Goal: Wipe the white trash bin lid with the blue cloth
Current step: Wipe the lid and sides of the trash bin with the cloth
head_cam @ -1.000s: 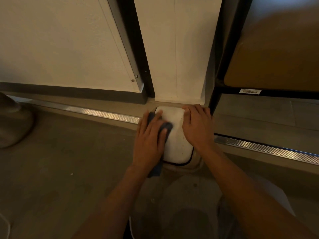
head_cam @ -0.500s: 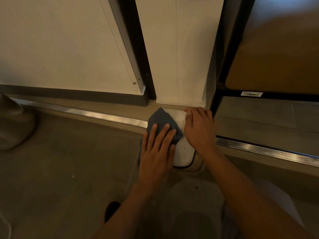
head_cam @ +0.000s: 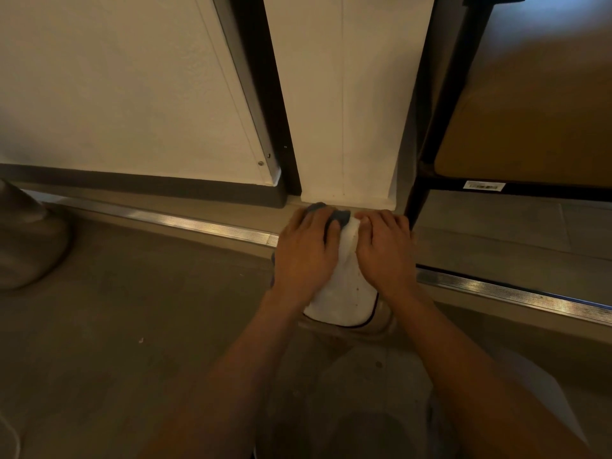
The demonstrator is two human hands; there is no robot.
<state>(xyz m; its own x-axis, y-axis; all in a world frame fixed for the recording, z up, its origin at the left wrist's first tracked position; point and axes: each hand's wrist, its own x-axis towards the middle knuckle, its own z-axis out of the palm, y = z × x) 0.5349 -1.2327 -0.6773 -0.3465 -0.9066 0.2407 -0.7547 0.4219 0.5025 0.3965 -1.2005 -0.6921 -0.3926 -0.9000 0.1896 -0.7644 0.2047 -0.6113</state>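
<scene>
The white trash bin lid (head_cam: pixel 344 299) lies low on the floor against the white wall column, a dark rim line showing along its near edge. My left hand (head_cam: pixel 304 253) presses the blue cloth (head_cam: pixel 338 218) onto the lid's far left part; only bunched bits of cloth show past the fingers and thumb. My right hand (head_cam: pixel 384 250) rests on the lid's right side, its fingertips near the far edge. Both hands hide most of the lid's far half.
A white wall column (head_cam: pixel 344 111) stands right behind the lid. A black shelf frame leg (head_cam: pixel 418 200) is close on the right. A ribbed metal floor strip (head_cam: pixel 496 289) runs across the floor. A grey rounded object (head_cam: pixel 23 246) sits far left.
My left hand has pushed the cloth away from me to the lid's far edge, bunching it under the fingers. The right hand stayed on the lid's right side.
</scene>
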